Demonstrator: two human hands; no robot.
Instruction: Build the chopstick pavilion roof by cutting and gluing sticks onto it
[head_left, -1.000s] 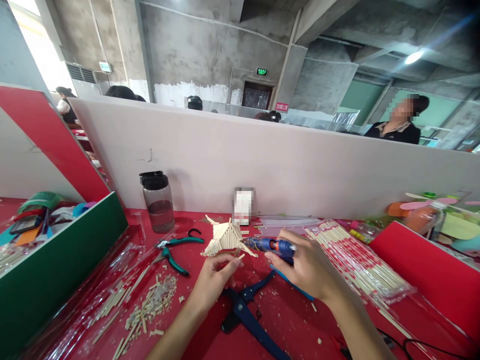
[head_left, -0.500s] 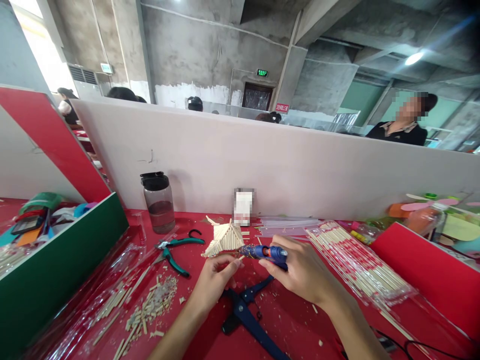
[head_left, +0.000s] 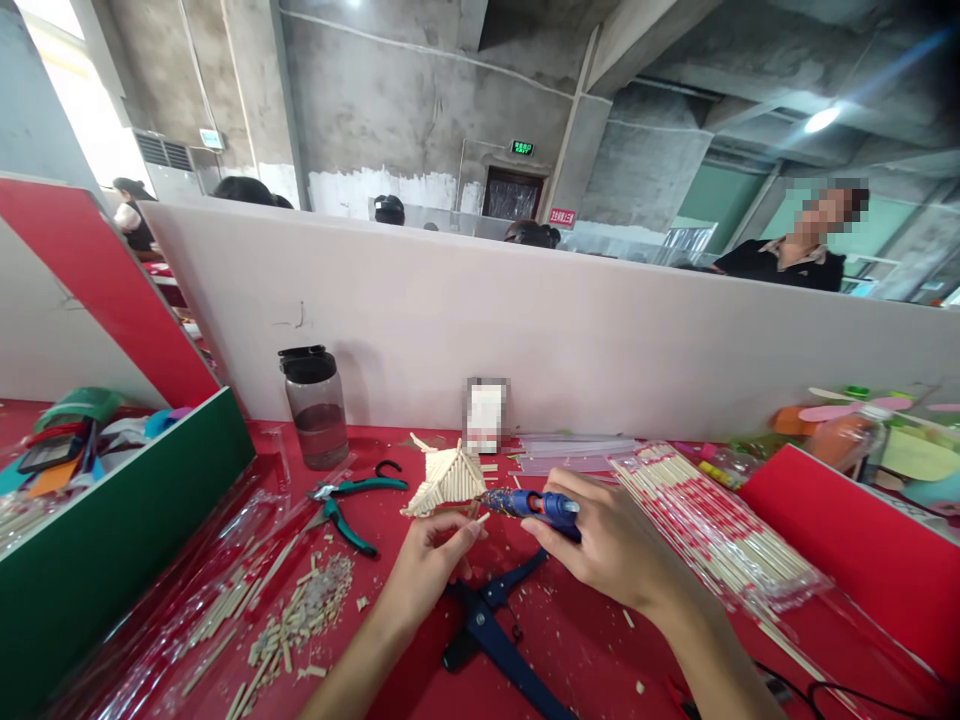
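Observation:
My right hand (head_left: 600,535) is closed around a blue glue gun (head_left: 536,505), its nozzle pointing left. Between the thumb and fingers of my left hand (head_left: 435,555) is a short wooden stick (head_left: 484,519), close below the nozzle. Just behind both hands stands a small model roof of pale sticks (head_left: 450,477). Under my hands lies a dark blue cutter tool (head_left: 487,620) with long handles. Green-handled pliers (head_left: 352,495) rest to the left of the model.
A pile of stick scraps (head_left: 307,605) lies at left, near a green divider (head_left: 135,540). A water bottle (head_left: 313,410) stands by the white partition (head_left: 525,320). Bundled chopsticks in plastic (head_left: 712,525) lie at right beside a red board (head_left: 862,550). A person (head_left: 795,250) stands beyond the partition.
The glue gun's nozzle has drawn slightly up and right, away from the stick in my left hand. The grips are the same. The person beyond the partition has leaned a little left.

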